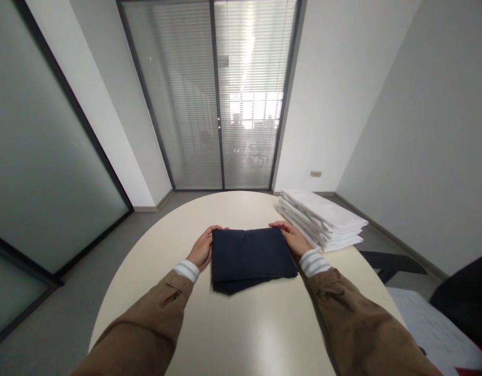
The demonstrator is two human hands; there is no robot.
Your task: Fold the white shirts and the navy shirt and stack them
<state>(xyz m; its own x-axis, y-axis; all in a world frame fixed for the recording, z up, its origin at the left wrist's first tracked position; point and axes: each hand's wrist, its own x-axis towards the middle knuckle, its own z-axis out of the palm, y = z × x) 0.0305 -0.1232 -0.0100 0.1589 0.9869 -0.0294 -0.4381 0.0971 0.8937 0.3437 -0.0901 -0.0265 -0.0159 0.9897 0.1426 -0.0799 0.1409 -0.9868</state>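
Note:
A folded dark navy cloth (248, 258) lies on the round cream table (233, 324) in front of me. My left hand (203, 248) grips its left edge, fingers curled over the far left corner. My right hand (293, 237) holds the right edge, fingers curled over the far right corner. Both arms wear brown sleeves with striped cuffs.
A stack of folded white cloths (322, 219) sits on the table's far right edge, just beyond my right hand. A dark chair (466, 292) stands at the right. Glass doors with blinds (217, 94) are ahead, grey floor around the table.

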